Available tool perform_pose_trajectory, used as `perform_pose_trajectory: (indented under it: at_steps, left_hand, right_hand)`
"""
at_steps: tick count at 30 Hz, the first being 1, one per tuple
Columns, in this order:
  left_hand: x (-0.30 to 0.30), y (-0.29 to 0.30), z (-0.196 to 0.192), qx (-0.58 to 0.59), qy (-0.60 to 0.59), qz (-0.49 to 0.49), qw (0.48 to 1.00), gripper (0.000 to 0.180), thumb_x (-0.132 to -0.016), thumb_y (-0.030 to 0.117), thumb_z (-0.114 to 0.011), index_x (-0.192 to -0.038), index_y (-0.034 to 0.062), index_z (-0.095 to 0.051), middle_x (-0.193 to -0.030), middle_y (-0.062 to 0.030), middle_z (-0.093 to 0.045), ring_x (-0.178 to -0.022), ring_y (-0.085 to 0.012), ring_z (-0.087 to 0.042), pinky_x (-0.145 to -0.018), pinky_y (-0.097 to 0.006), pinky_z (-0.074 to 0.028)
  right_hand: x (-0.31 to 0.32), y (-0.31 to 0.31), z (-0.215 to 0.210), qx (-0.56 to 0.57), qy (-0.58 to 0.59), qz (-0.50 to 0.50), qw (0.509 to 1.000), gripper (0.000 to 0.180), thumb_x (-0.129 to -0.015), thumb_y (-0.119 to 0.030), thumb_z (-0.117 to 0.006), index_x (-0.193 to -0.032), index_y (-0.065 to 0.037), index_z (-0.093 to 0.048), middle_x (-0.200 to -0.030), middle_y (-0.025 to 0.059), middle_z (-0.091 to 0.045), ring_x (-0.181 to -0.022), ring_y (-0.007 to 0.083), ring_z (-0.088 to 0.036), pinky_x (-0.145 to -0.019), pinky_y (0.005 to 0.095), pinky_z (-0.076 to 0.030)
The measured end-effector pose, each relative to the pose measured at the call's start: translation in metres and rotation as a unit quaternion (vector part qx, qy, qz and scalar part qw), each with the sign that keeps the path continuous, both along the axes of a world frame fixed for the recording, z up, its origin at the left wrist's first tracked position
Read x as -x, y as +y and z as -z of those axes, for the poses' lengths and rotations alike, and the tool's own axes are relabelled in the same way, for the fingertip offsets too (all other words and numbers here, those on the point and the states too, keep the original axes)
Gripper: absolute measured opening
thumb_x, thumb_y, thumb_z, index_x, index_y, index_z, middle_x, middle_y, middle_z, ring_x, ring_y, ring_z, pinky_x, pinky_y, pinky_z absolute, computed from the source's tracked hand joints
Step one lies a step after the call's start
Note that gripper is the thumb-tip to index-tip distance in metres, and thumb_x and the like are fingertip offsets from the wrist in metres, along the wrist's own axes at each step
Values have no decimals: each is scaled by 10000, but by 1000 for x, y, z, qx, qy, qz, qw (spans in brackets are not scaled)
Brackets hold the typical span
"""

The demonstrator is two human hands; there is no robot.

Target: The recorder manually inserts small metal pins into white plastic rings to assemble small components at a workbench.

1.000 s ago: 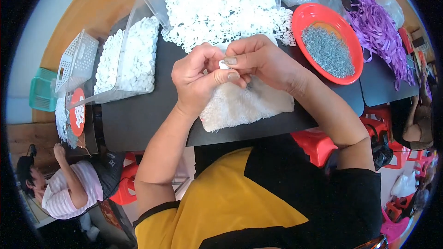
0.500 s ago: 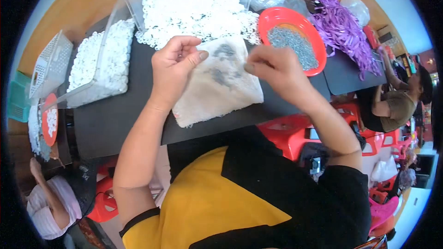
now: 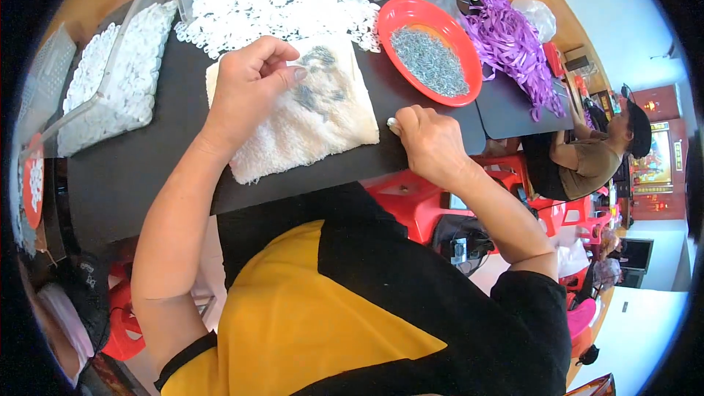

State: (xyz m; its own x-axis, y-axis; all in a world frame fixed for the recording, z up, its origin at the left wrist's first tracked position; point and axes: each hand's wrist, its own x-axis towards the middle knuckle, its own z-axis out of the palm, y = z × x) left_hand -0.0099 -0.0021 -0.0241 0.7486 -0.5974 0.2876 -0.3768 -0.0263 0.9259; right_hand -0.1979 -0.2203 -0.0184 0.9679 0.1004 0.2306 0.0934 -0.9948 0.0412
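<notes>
A cream terry cloth [image 3: 301, 136] lies folded on the dark table, with small grey metal pieces [image 3: 317, 99] strewn in patches over it. Above its left part my left hand [image 3: 253, 84] is held with fingers curled and thumb drawn in; anything between them is too small to make out. Just off the cloth's right edge, my right hand [image 3: 431, 139] is closed, and a small white plastic piece [image 3: 394, 126] pokes out between thumb and fingers. A red oval basin [image 3: 469, 66] holding many grey metal pieces [image 3: 429, 62] stands beyond that hand.
White ring-like plastic pieces [image 3: 275, 0] spill from a clear bin at the back. Another clear bin [image 3: 110, 84] of white pieces stands left. Purple ribbons [image 3: 510, 44] are heaped back right. A person in a cap [image 3: 598, 154] sits at the right, near red stools [image 3: 411, 202].
My right hand has moved off the cloth toward the table's near edge, now showing a white piece. My left hand stays over the cloth. The whole view has shifted.
</notes>
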Motion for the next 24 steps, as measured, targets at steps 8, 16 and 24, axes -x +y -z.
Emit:
perform_pose_trajectory:
  at_steps: [8,16,24]
  left_hand:
    - [4,-2,0,46,-4,-12,999,91,-804,10,-681,-876,2,-627,-724,11,-585,-676,-61,-525,-633,-212,-449]
    - [2,0,4,76,-26,-13,997,97,-794,20,-688,-870,4,-631,-686,7,-575,-645,-61,-508,-606,-216,-439]
    - [3,0,1,103,-27,-23,994,93,-797,12,-686,-874,6,-634,-684,-7,-591,-626,-65,-520,-587,-220,-444]
  right_hand:
    - [-2,-10,-1,14,11,-56,998,141,-840,-156,-599,-836,-58,-497,-724,115,-540,-626,316,-582,-509,437,-453]
    - [-14,-16,-8,-39,60,-80,994,156,-865,-155,-594,-807,-47,-499,-656,147,-548,-599,362,-569,-519,465,-437]
    - [-16,-15,-10,-35,88,-70,993,160,-869,-161,-595,-803,-49,-501,-668,150,-553,-613,367,-571,-543,474,-437]
